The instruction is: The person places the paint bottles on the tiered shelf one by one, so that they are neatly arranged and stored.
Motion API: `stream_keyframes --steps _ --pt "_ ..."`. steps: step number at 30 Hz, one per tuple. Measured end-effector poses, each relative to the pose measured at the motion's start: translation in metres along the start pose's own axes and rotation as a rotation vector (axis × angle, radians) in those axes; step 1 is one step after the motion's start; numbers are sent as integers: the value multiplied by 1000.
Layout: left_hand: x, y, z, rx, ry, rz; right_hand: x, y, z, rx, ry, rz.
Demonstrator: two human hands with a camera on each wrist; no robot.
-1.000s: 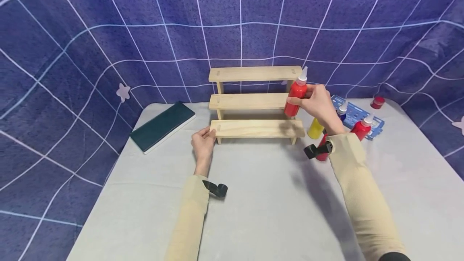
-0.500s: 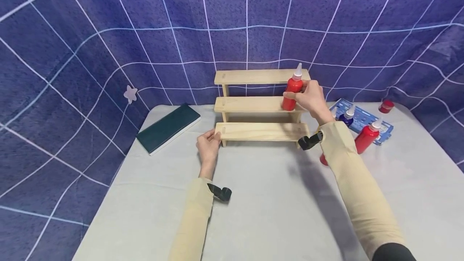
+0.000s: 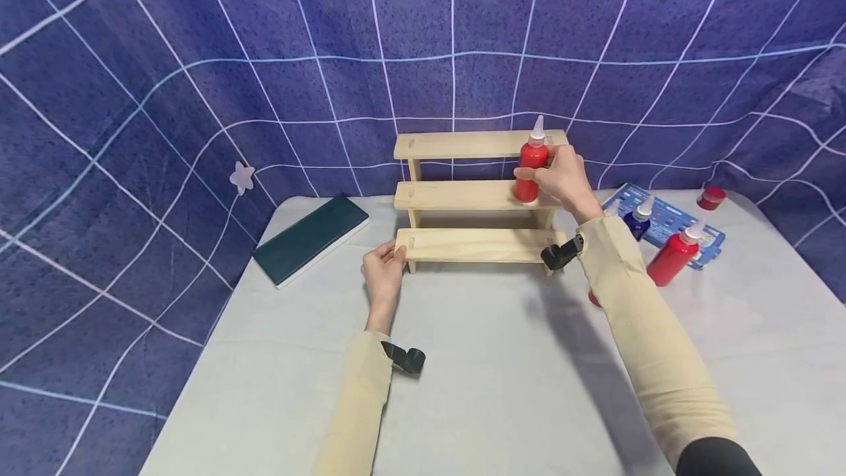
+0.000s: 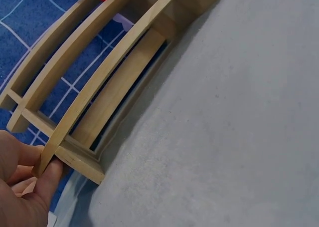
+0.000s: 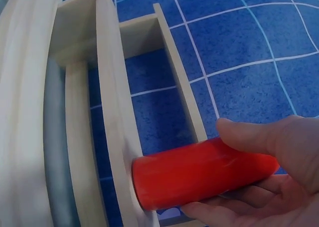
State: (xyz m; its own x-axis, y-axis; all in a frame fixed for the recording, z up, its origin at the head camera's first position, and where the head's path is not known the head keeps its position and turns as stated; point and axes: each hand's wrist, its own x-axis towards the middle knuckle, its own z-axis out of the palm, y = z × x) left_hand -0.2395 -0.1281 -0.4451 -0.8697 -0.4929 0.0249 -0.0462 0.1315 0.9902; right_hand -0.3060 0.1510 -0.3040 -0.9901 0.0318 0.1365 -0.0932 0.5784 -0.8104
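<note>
The right hand (image 3: 562, 181) is holding the red bottle (image 3: 531, 161), its thumb lying along one side and its fingers curling round the other, so the grip is closing fully on the bottle's body. The bottle is standing roughly upright with its white nozzle (image 3: 538, 129) pointing up, and its base is touching the middle shelf (image 3: 456, 195) near that board's right end. The left hand (image 3: 383, 278) is pinching the left end of the lowest shelf (image 3: 479, 244) between thumb and fingers. Both boards are belonging to one three-tier wooden rack, whose top shelf (image 3: 463, 144) is running behind the bottle. Beige sleeves are covering both forearms, and a small black device is sitting at each wrist. To the right of the rack, a second red bottle (image 3: 670, 259) and a blue bottle (image 3: 637, 225) are standing beside a blue printed sheet (image 3: 709, 239), while the right sleeve (image 3: 648, 322) is partly hiding another white nozzle and a bit of something red. A small red tub (image 3: 711, 198) is sitting near the back edge. To the left, a dark green book-like object (image 3: 311, 239) is lying on the white table (image 3: 476, 373), and a blue gridded cloth (image 3: 410, 79) is hanging behind everything
</note>
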Motion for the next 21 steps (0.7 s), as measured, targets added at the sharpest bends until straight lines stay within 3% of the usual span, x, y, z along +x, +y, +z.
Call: stream_keyframes --steps 7,14,21 --pt "-2 -1 5 13 -12 8 -3 5 -5 11 -36 11" --pt "-2 -5 1 12 9 11 -4 3 -4 35 -124 14" --pt "-1 -3 1 -4 -12 22 -22 -4 -23 65 -149 21"
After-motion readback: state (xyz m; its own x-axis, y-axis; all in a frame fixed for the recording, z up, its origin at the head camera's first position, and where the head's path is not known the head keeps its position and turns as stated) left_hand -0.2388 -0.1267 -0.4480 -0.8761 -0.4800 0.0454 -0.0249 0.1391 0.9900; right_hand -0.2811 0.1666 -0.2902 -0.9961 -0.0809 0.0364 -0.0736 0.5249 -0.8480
